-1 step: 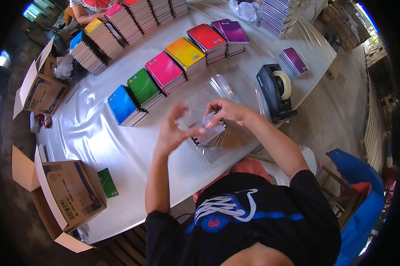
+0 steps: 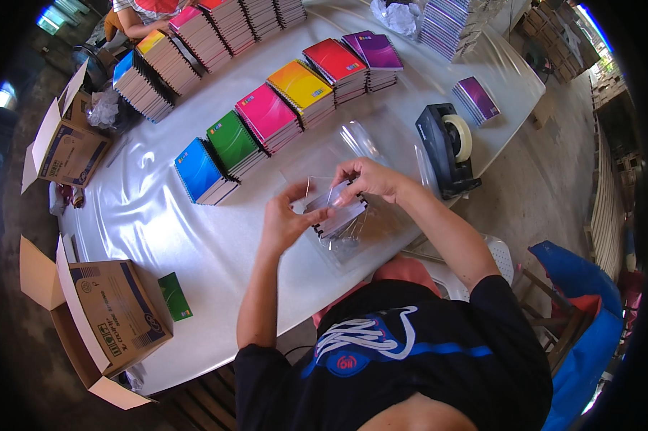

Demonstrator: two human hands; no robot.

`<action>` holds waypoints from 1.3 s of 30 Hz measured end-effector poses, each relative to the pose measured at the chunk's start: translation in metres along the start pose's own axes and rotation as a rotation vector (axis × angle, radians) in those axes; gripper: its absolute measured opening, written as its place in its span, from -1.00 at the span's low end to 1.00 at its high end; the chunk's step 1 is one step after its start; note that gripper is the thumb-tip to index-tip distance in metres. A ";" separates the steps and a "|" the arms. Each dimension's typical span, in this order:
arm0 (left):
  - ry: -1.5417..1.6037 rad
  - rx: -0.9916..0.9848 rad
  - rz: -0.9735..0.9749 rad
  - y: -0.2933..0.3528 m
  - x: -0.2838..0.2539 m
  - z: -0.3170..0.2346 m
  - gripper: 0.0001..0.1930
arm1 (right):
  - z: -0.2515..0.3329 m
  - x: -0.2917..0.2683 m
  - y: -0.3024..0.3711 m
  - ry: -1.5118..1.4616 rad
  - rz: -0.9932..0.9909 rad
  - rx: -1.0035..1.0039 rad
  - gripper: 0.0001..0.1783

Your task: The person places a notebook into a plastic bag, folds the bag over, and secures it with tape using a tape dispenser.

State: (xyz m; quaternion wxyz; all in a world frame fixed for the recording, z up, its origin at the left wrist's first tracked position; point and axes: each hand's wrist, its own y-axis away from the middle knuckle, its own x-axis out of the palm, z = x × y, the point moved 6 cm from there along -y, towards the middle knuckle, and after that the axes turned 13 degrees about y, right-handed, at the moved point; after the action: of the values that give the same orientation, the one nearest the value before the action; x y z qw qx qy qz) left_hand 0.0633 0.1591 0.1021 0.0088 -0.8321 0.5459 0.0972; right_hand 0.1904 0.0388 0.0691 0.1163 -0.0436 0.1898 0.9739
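Note:
A small stack of spiral-bound notebooks with a pale top lies at the table's near edge, with clear plastic wrap around and under it. My right hand pinches the wrap at the stack's far side, fingers bent over it. From the left, my left hand is at the wrap's raised edge. Its thumb reaches onto the stack, and its curled fingers meet the film. The hands partly cover the notebooks.
To the right stands a black tape dispenser, with purple notebooks beyond. Colourful notebook stacks run across the table. Open cartons stand left, near a green cover. Another person's arm shows at the far left.
My left hand's fingers, spread and blurred before, have come down and curled onto the wrap's edge. My right hand and the notebooks look unmoved.

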 end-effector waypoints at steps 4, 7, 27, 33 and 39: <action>0.207 -0.076 -0.217 0.013 0.009 0.009 -0.83 | 0.017 -0.005 0.013 0.239 -0.152 -0.054 -0.68; -0.211 0.351 -0.263 0.019 0.014 -0.017 -0.85 | 0.034 -0.003 0.026 0.514 -0.341 -0.243 -0.64; -0.772 0.844 -0.234 0.069 0.054 -0.017 -0.67 | -0.057 -0.133 0.211 0.579 -1.227 0.386 -0.73; -0.665 0.833 -0.309 0.071 0.054 -0.021 -0.68 | -0.109 -0.139 0.207 -0.150 -0.800 0.479 -0.65; -0.667 0.832 -0.305 0.071 0.051 -0.023 -0.69 | -0.144 -0.117 0.236 -0.699 -0.833 -0.090 -0.57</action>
State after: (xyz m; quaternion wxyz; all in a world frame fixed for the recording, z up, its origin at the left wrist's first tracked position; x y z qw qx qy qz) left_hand 0.0222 0.0810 0.1223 0.5233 -0.7522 0.3791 0.1294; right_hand 0.2522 -0.2533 0.0363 0.5466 0.2065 0.0647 0.8090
